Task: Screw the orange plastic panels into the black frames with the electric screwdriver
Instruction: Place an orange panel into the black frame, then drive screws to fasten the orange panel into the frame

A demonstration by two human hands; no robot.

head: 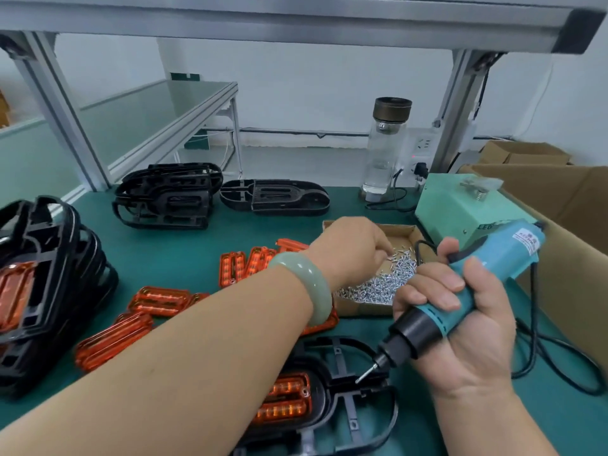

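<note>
My right hand (460, 324) grips the teal electric screwdriver (477, 284), its bit (367, 373) pointing down-left just above a black frame (348, 409) at the front of the table. An orange panel (286, 403) sits inside that frame. My left hand (352, 251) reaches across into a small cardboard box (404, 230) of silver screws (378, 284), fingers curled down into the pile; whether it pinches a screw is hidden. Several loose orange panels (158, 301) lie on the green mat.
Stacks of black frames stand at the left (49, 291) and back (164, 195), with a single frame (273, 195) beside them. A green power box (460, 205), a glass bottle (385, 149), cables (559, 357) and large cardboard cartons (559, 199) crowd the right side.
</note>
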